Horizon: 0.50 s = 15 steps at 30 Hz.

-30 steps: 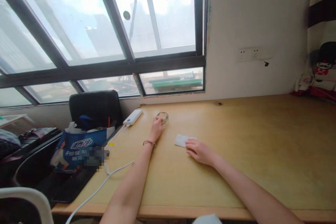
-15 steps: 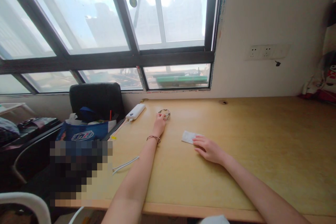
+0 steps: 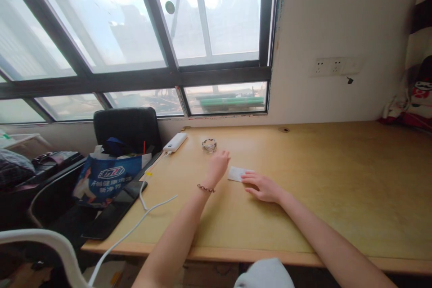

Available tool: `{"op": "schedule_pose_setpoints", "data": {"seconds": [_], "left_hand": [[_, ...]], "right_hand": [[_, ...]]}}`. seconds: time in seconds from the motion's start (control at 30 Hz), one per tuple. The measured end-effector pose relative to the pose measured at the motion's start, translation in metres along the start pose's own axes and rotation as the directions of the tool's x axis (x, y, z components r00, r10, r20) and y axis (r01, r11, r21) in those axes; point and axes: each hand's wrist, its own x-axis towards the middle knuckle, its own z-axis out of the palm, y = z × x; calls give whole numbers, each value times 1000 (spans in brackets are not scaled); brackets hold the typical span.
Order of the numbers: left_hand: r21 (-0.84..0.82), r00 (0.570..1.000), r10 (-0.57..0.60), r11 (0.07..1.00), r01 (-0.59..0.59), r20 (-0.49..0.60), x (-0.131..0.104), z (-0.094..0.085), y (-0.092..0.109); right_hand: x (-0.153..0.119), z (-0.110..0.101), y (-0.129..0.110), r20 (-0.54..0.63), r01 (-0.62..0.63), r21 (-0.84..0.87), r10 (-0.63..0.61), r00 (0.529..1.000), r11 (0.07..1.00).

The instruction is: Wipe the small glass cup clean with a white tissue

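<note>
A small light packet or folded cloth (image 3: 235, 173) lies on the wooden table (image 3: 324, 189). The fingers of my right hand (image 3: 261, 186) are spread over its right end, resting on it. My left hand (image 3: 218, 166) is over the table just left of the packet, with its fingers curled; whether they hold anything is hidden. Beyond that hand, a bracelet-like ring of beads or metal (image 3: 209, 145) lies on the table, untouched.
At the table's left edge lie a white power bank (image 3: 174, 142) and a white cable (image 3: 135, 227). Left of the table are a black chair (image 3: 127, 128), a blue bag (image 3: 104, 180) and a dark flat panel (image 3: 114, 211).
My left hand has let go of the bracelet-like ring and moved right and nearer, toward the packet. My right hand stays on the packet. The view has shifted slightly.
</note>
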Motion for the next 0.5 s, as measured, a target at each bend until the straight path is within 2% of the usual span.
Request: {"op": "schedule_pose_setpoints", "data": {"seconds": [0.07, 0.1, 0.17, 0.23, 0.33, 0.43, 0.5], "left_hand": [[-65, 977, 110, 993, -100, 184, -27, -1, 32], [-94, 965, 156, 986, -139, 210, -42, 0, 45], [-94, 965, 182, 981, -167, 190, -72, -1, 62], [-51, 970, 150, 988, -143, 191, -96, -5, 64], [-25, 975, 74, 997, -71, 208, -120, -15, 42], [4, 980, -26, 1000, 26, 197, -136, -24, 5], [21, 984, -68, 998, 66, 163, -146, -28, -19]], "right_hand": [[-1, 2, 3, -30, 8, 3, -8, 1000, 1000], [-2, 2, 4, -56, 1, -5, -1, 998, 1000], [-4, -2, 1, -138, -43, -35, 38, 990, 998], [-10, -8, -11, -248, -100, -47, 85, 965, 994], [-32, -12, -52, -416, -159, 29, 157, 896, 987], [-73, 4, -102, -537, -193, 136, 236, 810, 972], [-103, 26, -126, -526, -191, 159, 247, 814, 969]]}}
